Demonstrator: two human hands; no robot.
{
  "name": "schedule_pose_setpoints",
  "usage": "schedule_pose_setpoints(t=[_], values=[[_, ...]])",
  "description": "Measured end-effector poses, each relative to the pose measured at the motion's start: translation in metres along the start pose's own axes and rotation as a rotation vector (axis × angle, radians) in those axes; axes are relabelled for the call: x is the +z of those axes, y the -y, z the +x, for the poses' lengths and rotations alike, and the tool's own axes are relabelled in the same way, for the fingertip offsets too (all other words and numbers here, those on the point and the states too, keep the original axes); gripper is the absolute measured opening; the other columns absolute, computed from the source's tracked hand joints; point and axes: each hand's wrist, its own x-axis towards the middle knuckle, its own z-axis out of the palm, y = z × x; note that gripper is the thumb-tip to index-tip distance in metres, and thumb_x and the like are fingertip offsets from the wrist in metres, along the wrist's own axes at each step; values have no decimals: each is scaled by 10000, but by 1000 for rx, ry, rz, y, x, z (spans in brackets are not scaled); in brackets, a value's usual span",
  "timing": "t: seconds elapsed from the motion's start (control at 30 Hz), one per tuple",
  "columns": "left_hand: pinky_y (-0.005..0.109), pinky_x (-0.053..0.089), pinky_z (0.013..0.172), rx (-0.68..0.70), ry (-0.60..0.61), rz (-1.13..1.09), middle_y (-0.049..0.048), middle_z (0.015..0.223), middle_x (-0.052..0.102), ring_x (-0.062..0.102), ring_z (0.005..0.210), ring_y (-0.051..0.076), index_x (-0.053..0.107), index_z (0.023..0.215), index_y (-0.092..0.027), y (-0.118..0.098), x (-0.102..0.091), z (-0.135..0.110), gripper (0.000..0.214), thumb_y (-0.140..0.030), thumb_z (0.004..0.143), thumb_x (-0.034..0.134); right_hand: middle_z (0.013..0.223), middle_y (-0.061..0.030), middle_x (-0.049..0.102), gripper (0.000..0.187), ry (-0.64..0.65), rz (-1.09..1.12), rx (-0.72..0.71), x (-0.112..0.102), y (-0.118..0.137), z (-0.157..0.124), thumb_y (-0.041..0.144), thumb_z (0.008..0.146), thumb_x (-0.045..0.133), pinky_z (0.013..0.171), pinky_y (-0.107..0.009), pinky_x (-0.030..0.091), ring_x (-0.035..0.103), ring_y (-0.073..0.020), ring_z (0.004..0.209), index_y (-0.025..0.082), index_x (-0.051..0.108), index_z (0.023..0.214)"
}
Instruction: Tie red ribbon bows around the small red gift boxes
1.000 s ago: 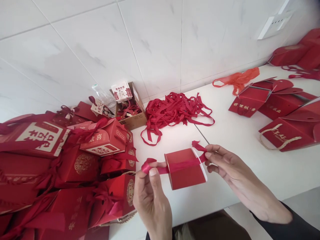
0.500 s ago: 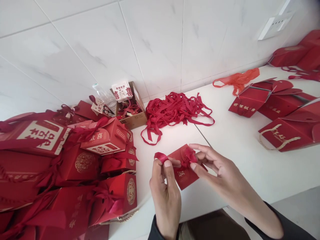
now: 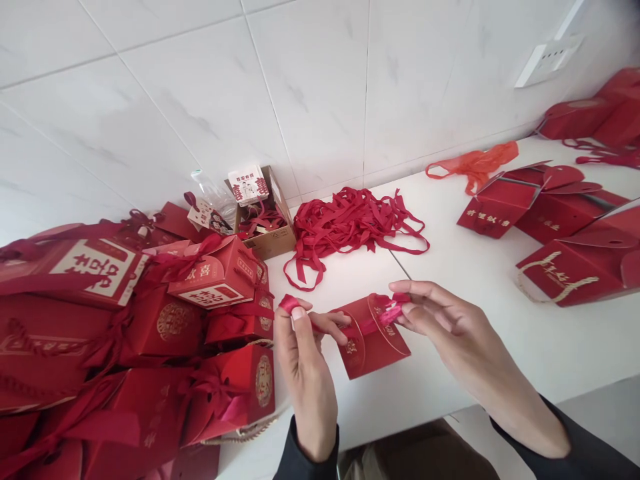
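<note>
A small flat red gift box (image 3: pixel 375 361) with curved flaps and gold print lies tilted on the white table between my hands. A crimson ribbon (image 3: pixel 369 327) runs across its flaps. My left hand (image 3: pixel 306 373), at the box's left, pinches one end of the ribbon between thumb and index finger, while other fingers reach towards the flap. At the upper right edge of the box, my right hand (image 3: pixel 445 320) has thumb and fingertips closed on the ribbon's other part, which is bunched there.
Beyond the box is a heap of loose crimson ribbons (image 3: pixel 350 220). A cardboard box (image 3: pixel 275 240) with cards and a clear plastic bottle (image 3: pixel 220 193) stand by the wall. Tied red boxes (image 3: pixel 165 320) pile up at left; untied ones (image 3: pixel 555 207) and an orange plastic bag (image 3: pixel 475 163) lie right.
My hands have moved apart, drawing the ribbon out across the box. My left hand went left and the box has turned slightly, showing more of both flaps.
</note>
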Motion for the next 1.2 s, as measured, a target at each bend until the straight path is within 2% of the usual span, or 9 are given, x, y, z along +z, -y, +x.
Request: schedule_pose_setpoints(t=[0.13, 0.3, 0.4, 0.57, 0.73, 0.87, 0.97, 1.1, 1.2], values=[[311, 545, 840, 14, 96, 129, -56, 589, 624, 683, 689, 154, 564, 1019, -227, -6, 2, 0, 255, -446, 1078, 447, 895, -28, 693, 330, -52, 45, -36, 2, 5, 3, 518, 917, 673, 915, -386, 618, 690, -205, 854, 259, 737, 1111], [244, 467, 655, 42, 207, 292, -33, 644, 621, 564, 598, 121, 647, 1003, -208, -14, 7, 0, 294, -449, 1062, 489, 804, -28, 673, 346, 2, -120, -76, 7, 15, 3, 579, 961, 602, 568, -303, 540, 631, -200, 674, 294, 705, 1128], [245, 457, 633, 27, 237, 274, -26, 631, 603, 557, 597, 126, 668, 1012, -199, -12, 9, 2, 323, -465, 1058, 490, 729, -9, 653, 373, 51, -162, -97, 11, 20, 7, 602, 972, 582, 507, -294, 470, 601, -192, 599, 297, 696, 1153], [235, 418, 551, -60, 307, 251, -52, 544, 506, 479, 515, 118, 671, 1010, -192, 2, 8, 8, 339, -486, 1038, 506, 841, -17, 699, 281, 92, -155, -160, 11, 22, 16, 532, 979, 604, 633, -299, 530, 666, -201, 735, 280, 711, 1043], [237, 438, 544, -31, 287, 253, -56, 560, 487, 478, 512, 125, 666, 1174, -223, 0, 7, 12, 329, -477, 1036, 507, 1120, -46, 714, 223, 190, 142, -133, 3, 31, 23, 397, 901, 741, 951, -330, 541, 659, -233, 1123, 269, 688, 1076], [251, 436, 535, 20, 295, 284, -35, 577, 498, 472, 516, 135, 679, 964, -232, -7, 8, 11, 293, -471, 1027, 521, 1092, -49, 702, 373, 306, 304, -42, 0, 41, 27, 335, 891, 707, 887, -364, 566, 680, -207, 937, 284, 643, 1255], [251, 430, 545, 41, 303, 298, -31, 579, 508, 474, 529, 135, 599, 815, -233, -9, 8, 10, 322, -458, 1029, 516, 1045, -38, 689, 433, 337, 202, -22, 1, 46, 27, 402, 895, 739, 828, -347, 563, 650, -185, 845, 299, 643, 1305], [237, 427, 546, 88, 300, 321, -32, 611, 525, 481, 552, 130, 630, 901, -222, -17, 10, 13, 289, -450, 1033, 512, 1046, -41, 703, 371, 260, 133, -135, 5, 49, 29, 486, 906, 749, 805, -316, 564, 647, -189, 884, 297, 694, 1220], [228, 470, 586, 166, 291, 313, -26, 668, 562, 521, 600, 127, 679, 1073, -211, -29, 13, 21, 276, -434, 1036, 520, 1151, -47, 718, 272, 186, 135, -314, 9, 54, 31, 453, 950, 706, 952, -346, 563, 674, -223, 1069, 309, 728, 1179]])
